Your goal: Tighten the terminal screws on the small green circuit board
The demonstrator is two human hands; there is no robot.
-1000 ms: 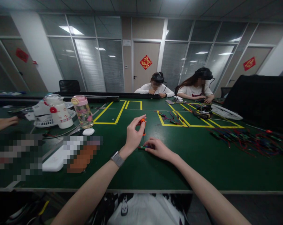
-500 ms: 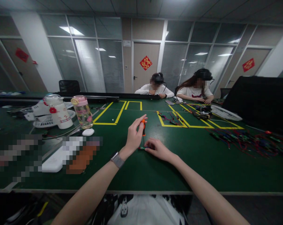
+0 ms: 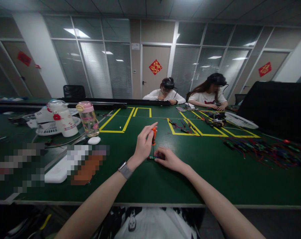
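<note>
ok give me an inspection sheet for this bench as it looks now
Surface: green table with yellow tape boxes.
Job's things: orange-handled screwdriver upright over a small part.
Clutter: pink-lidded bottle, white jug, white fan.
Grippers: left hand pinches the screwdriver handle; right hand pins the part to the table.
Cables: tangled red and black wires at right.
Surroundings: two seated people opposite, glass partitions, door.
</note>
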